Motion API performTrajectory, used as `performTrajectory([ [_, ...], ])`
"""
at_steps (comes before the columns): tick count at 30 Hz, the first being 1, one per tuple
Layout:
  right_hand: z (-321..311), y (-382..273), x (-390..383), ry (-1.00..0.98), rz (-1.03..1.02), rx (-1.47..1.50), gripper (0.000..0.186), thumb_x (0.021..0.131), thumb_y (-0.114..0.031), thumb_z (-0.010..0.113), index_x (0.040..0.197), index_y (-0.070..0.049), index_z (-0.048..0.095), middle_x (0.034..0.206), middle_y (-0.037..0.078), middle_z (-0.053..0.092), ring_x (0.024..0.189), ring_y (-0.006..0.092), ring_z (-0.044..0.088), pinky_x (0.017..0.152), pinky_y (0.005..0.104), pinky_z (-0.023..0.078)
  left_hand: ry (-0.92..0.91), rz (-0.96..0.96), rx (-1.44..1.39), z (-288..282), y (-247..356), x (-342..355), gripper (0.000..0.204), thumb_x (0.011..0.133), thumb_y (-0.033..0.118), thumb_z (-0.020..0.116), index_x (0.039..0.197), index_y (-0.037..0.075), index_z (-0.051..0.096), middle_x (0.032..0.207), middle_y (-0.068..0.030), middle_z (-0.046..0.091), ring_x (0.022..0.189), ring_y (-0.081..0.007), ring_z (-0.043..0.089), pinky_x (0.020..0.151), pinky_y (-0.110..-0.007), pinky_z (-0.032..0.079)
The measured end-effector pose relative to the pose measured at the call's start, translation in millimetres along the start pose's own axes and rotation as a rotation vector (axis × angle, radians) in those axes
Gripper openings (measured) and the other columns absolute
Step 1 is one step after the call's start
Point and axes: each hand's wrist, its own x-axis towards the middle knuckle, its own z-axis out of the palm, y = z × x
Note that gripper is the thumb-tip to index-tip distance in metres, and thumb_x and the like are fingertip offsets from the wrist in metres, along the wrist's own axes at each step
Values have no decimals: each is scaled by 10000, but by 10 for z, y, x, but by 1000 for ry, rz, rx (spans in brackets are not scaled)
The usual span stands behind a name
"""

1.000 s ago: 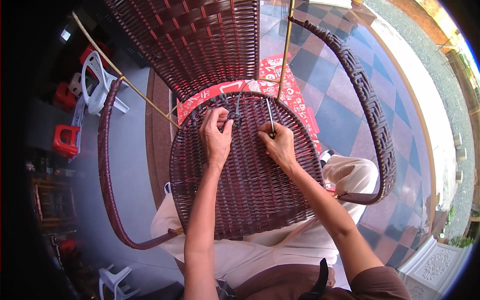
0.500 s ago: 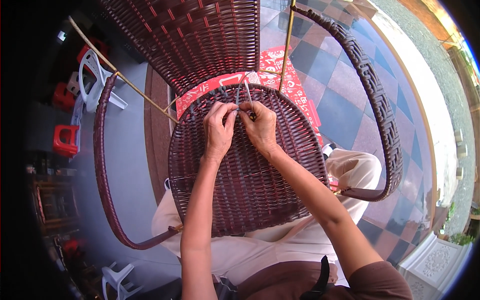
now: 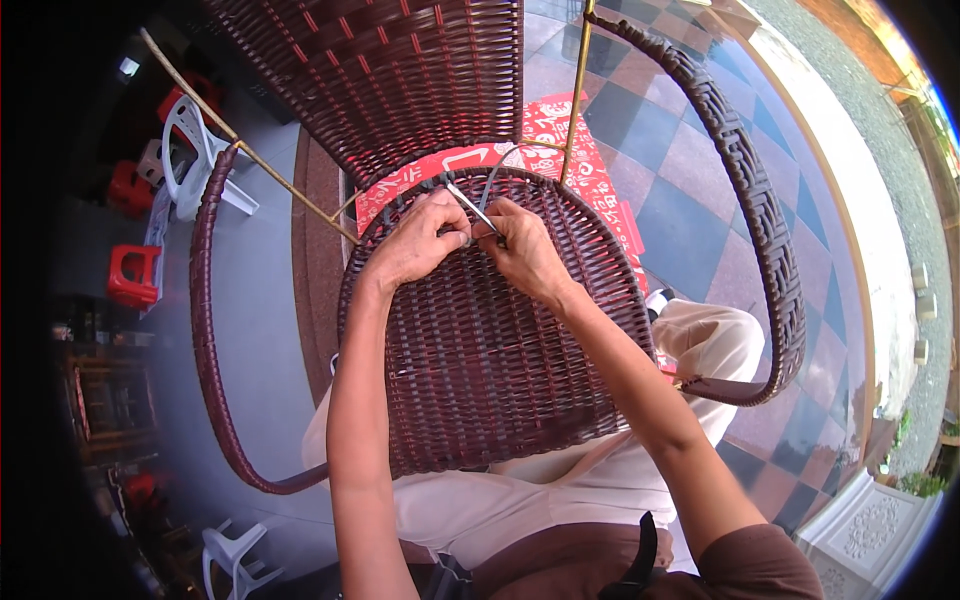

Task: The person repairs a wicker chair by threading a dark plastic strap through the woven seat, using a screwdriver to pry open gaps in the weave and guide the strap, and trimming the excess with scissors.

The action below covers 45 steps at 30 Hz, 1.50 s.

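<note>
Your 2 hands are together at the far rim of the woven seat (image 3: 480,360), which rests tilted across your lap. The left hand (image 3: 418,245) pinches the weave just beside the rim, and the right hand (image 3: 525,255) is clamped on a thin metal tool (image 3: 472,208). The tool's long axis runs from your right fingers up and to the left, its tip just above the left hand's fingers, so the left hand is nearer the tip. A loose grey strand (image 3: 492,182) curls up from the rim just beyond both hands. The dark brown wicker looks tight and ribbed.
</note>
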Motion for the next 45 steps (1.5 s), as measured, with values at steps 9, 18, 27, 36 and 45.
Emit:
performTrajectory([
  [9, -76, 3, -67, -221, 455, 594, 90, 756, 26, 587, 826, 5, 641, 654, 12, 588, 520, 52, 494, 447, 184, 371, 420, -117, -459, 319, 11, -191, 138, 815, 162, 562, 858, 36, 524, 818, -17, 493, 776, -126, 495, 705, -276, 403],
  [18, -102, -22, -113, -116, 459, 566, 98, 770, -36, 588, 833, 2, 653, 684, 31, 610, 485, 64, 499, 424, 197, 389, 611, -575, -1142, 881, 139, -327, 254, 810, 300, 626, 800, 46, 619, 737, -12, 617, 496, -48, 486, 409, -169, 337],
  [27, 20, 144, 368, 108, 603, 356, 378, 840, -54, 482, 1204, 44, 444, 665, 98, 614, 383, 107, 498, 320, 210, 367, 534, -296, -1510, 974, 125, -412, 155, 885, 185, 526, 788, 72, 574, 783, -41, 625, 543, -38, 484, 490, -162, 364],
  [36, 166, 159, 432, 229, 628, 671, 271, 850, -49, 464, 1112, 24, 475, 714, 115, 627, 421, 133, 544, 334, 226, 375, 534, -223, -1533, 1113, 12, -461, 139, 898, 147, 488, 821, 53, 557, 741, -54, 601, 560, -75, 494, 534, -194, 401],
  [45, 304, 354, 559, 261, 556, 665, 396, 864, -90, 463, 1244, 8, 406, 681, 116, 621, 422, 153, 546, 355, 242, 397, 609, -244, -1541, 1189, -57, -475, 151, 884, 154, 494, 795, 51, 560, 714, -54, 601, 560, -69, 505, 503, -195, 410],
])
